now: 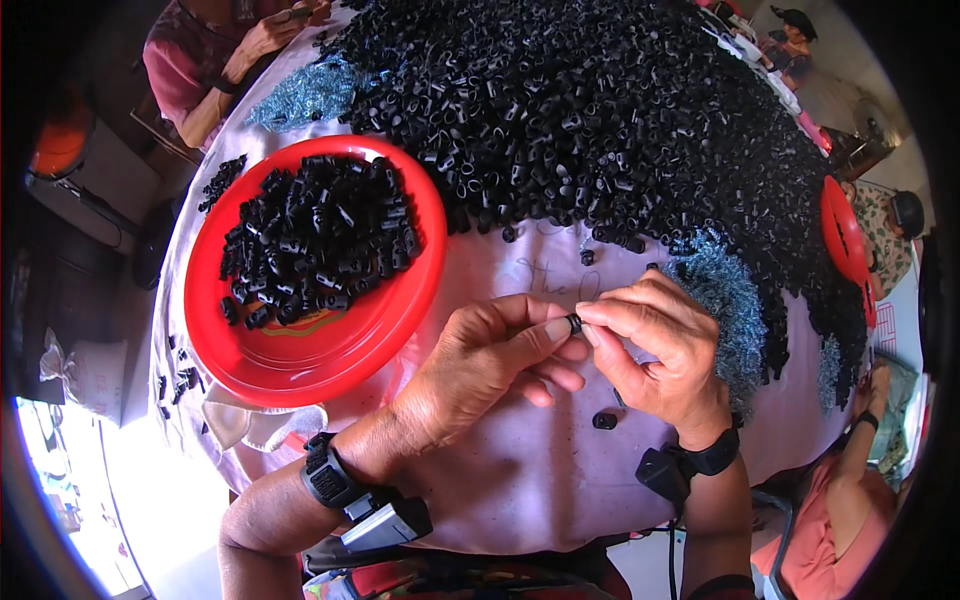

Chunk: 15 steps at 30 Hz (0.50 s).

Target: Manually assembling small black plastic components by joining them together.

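Note:
Over the pale pink cloth, my left hand (480,350) pinches a small black plastic cord lock (574,323) between thumb and forefinger. The fingertips of my right hand (665,345) are closed on the same cord lock from the other side, covering much of it. Just below my right hand lies a loose black cord lock (604,421). To the left of my hands, a round red tray (205,345) bears a heap of black cord locks (315,235).
A large mound of black plastic parts (560,120) covers the table's far side. Small metal springs (725,295) lie right of my hands, with more springs (310,92) at far left. Other people sit around the table; another red tray (843,230) is at the right edge.

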Motion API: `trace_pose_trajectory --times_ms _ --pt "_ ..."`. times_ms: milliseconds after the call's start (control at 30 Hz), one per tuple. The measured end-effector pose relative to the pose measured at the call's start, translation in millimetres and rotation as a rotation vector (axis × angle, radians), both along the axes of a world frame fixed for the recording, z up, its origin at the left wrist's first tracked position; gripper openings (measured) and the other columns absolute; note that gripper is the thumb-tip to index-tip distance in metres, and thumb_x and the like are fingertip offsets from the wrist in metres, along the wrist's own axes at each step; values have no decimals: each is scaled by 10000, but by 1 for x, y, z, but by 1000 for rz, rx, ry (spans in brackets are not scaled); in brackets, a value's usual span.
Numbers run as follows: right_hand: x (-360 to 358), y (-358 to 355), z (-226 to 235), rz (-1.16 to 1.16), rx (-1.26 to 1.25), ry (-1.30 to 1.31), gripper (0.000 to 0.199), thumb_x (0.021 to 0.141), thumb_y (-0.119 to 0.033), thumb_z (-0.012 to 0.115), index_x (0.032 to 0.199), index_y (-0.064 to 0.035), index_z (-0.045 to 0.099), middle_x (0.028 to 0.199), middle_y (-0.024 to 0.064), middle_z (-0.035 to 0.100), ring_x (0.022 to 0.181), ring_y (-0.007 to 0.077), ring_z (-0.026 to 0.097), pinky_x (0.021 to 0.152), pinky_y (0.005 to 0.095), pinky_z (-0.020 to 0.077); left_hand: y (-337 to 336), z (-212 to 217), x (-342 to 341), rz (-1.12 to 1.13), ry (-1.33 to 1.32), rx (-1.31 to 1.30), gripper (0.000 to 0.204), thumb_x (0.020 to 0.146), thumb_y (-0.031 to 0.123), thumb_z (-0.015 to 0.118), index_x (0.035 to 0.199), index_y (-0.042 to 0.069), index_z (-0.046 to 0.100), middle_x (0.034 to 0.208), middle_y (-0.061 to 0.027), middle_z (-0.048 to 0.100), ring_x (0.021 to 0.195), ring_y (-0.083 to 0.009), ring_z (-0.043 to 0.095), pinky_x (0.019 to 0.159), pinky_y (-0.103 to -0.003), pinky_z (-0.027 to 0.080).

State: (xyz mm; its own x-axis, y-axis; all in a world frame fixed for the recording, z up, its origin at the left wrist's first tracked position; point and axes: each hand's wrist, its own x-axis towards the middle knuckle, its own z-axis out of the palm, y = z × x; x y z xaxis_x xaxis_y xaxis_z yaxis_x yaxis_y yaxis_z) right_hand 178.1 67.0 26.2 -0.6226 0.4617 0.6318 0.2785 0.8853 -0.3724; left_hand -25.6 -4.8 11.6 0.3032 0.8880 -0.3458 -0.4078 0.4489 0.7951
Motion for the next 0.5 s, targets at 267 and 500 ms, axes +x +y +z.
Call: trace_pose_trajectory --times_ms 267,500 --pt "-3 -1 10 28 9 -25 295 790 59 752 1073 -23 761 885 87 721 687 227 638 598 334 528 0 -2 -4 2 -129 -6 340 1083 238 575 1335 12 607 1110 -70 738 820 -103 692 640 -202 513" --pt "-11 11 41 24 -7 -126 219 803 52 721 1005 -13 775 879 112 723 721 258 663 635 343 544 2 -4 -11 -20 -347 -111 339 1081 239 574 1340 23 604 1127 -81 739 869 -117 704 686 -209 528"
